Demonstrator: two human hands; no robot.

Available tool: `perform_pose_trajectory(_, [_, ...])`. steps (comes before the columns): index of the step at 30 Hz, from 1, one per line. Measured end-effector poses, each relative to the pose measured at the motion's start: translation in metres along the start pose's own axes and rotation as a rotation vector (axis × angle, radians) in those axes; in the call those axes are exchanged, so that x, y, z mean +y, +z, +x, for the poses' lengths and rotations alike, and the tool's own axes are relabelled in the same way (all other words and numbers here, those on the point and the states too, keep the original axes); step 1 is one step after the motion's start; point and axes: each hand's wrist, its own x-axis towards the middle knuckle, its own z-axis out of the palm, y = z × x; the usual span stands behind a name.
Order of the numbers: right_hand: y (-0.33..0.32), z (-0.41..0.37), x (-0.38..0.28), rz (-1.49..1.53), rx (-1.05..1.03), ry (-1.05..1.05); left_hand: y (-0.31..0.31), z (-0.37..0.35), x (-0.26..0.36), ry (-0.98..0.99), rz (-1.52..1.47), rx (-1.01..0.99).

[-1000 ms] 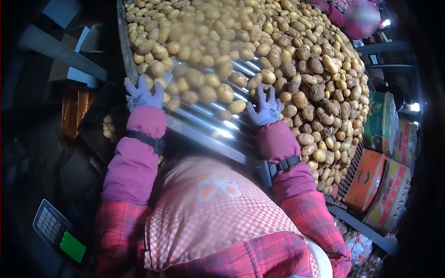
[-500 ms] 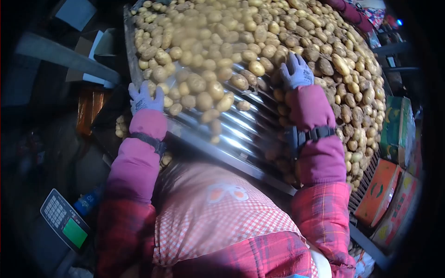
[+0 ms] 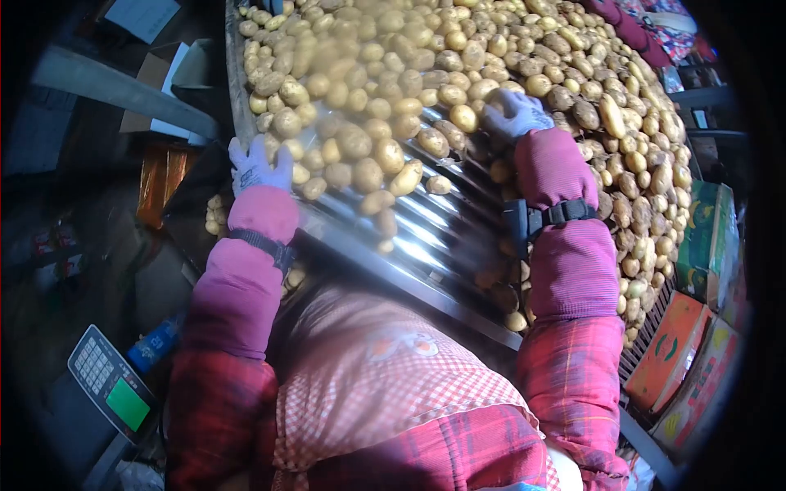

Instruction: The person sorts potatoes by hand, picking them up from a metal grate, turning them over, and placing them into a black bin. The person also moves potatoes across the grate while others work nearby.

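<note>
My left hand (image 3: 260, 166), in a pale glove, rests at the left edge of the slatted metal table (image 3: 426, 217), its fingers spread beside some potatoes (image 3: 354, 139). Nothing is held in it. My right hand (image 3: 516, 113), gloved too, lies against the potato pile (image 3: 622, 155) at the upper right; its fingers are bent down and their tips are hard to see among the potatoes. Loose potatoes lie on the metal slats between both hands. Part of the view over the left potatoes is hazy.
A scale display (image 3: 110, 383) stands at lower left, with a blue packet (image 3: 154, 344) near it. An open carton (image 3: 160, 90) is at upper left. A green box (image 3: 706, 237) and an orange box (image 3: 667, 352) stand at right. Another person's sleeve (image 3: 626, 29) shows at upper right.
My right hand has moved slightly left, and its fingers have gone from spread to bent down over the potatoes. My left hand stays spread at the table's edge. The view has shifted a little.
</note>
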Motion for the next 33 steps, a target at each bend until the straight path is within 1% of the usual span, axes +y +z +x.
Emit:
perform_pose_trajectory(2, [0.002, -0.005, 0.007, 0.013, -0.044, 0.022, -0.003, 0.001, 0.001, -0.029, 0.028, -0.019])
perform_pose_trajectory(3, [0.012, -0.003, 0.021, 0.110, -0.051, 0.024, -0.005, 0.003, 0.004, -0.045, 0.018, -0.028])
perform_pose_trajectory(4, [0.012, -0.013, 0.015, 0.273, -0.092, 0.086, -0.008, 0.002, 0.006, -0.065, 0.008, -0.043])
perform_pose_trajectory(6, [0.002, -0.038, -0.005, 0.211, -0.144, 0.196, -0.011, 0.001, 0.006, -0.086, -0.008, -0.062])
perform_pose_trajectory(7, [-0.015, -0.053, -0.029, 0.236, -0.176, 0.162, -0.011, 0.002, 0.005, -0.082, -0.014, -0.070])
perform_pose_trajectory(8, [0.012, -0.042, 0.000, 0.352, -0.254, 0.035, -0.011, 0.002, 0.004, -0.078, -0.018, -0.079])
perform_pose_trajectory(10, [0.016, -0.080, -0.032, 1.044, -0.365, 0.251, -0.015, 0.000, 0.006, -0.094, -0.020, -0.109])
perform_pose_trajectory(11, [0.053, -0.079, -0.024, 0.991, -0.208, 0.178, -0.017, 0.001, 0.007, -0.098, -0.019, -0.123])
perform_pose_trajectory(12, [0.060, -0.084, -0.024, 0.400, -0.066, 0.044, -0.019, 0.003, 0.008, -0.099, -0.037, -0.126])
perform_pose_trajectory(14, [0.063, -0.106, -0.051, 0.199, 0.111, 0.072, -0.019, 0.002, 0.006, -0.111, -0.058, -0.139])
perform_pose_trajectory(15, [0.058, -0.120, -0.070, 0.339, 0.125, 0.044, -0.018, 0.002, 0.004, -0.118, -0.049, -0.137])
perform_pose_trajectory(16, [0.044, -0.135, -0.094, 0.301, 0.012, 0.122, -0.017, 0.003, 0.003, -0.116, -0.037, -0.136])
perform_pose_trajectory(18, [0.077, -0.156, -0.103, 0.247, 0.100, 0.064, -0.015, 0.002, 0.004, -0.104, -0.012, -0.144])
perform_pose_trajectory(20, [0.081, -0.177, -0.133, 0.271, 0.225, 0.046, -0.013, 0.002, 0.003, -0.111, 0.011, -0.142])
perform_pose_trajectory(21, [0.089, -0.183, -0.141, 0.301, 0.204, 0.010, -0.017, 0.002, 0.006, -0.122, 0.008, -0.178])
perform_pose_trajectory(22, [0.083, -0.193, -0.159, 0.201, 0.163, 0.003, -0.014, 0.002, 0.003, -0.112, 0.013, -0.159])
perform_pose_trajectory(24, [0.089, -0.203, -0.169, 0.305, 0.266, -0.146, -0.005, 0.003, -0.002, -0.095, 0.024, -0.118])
perform_pose_trajectory(26, [0.072, -0.210, -0.158, 0.383, 0.311, -0.096, -0.007, 0.001, -0.001, -0.094, -0.035, -0.132])
perform_pose_trajectory(27, [0.069, -0.216, -0.142, 0.239, 0.486, -0.039, -0.009, 0.000, -0.001, -0.090, -0.059, -0.141])
perform_pose_trajectory(28, [0.069, -0.227, -0.118, 0.220, 0.532, 0.066, 0.002, 0.003, -0.011, 0.005, 0.046, -0.115])
perform_pose_trajectory(29, [0.063, -0.240, -0.102, 0.090, 0.541, 0.129, 0.024, 0.009, -0.029, 0.099, 0.149, -0.088])
perform_pose_trajectory(30, [0.058, -0.254, -0.087, -0.040, 0.545, 0.194, 0.029, 0.011, -0.034, 0.146, 0.196, -0.073])
perform_pose_trajectory(31, [0.068, -0.266, -0.076, -0.063, 0.477, 0.328, 0.031, 0.012, -0.037, 0.193, 0.244, -0.056])
perform_pose_trajectory(33, [0.084, -0.277, -0.080, -0.112, 0.377, 0.288, 0.029, 0.011, -0.035, 0.193, 0.212, -0.071])
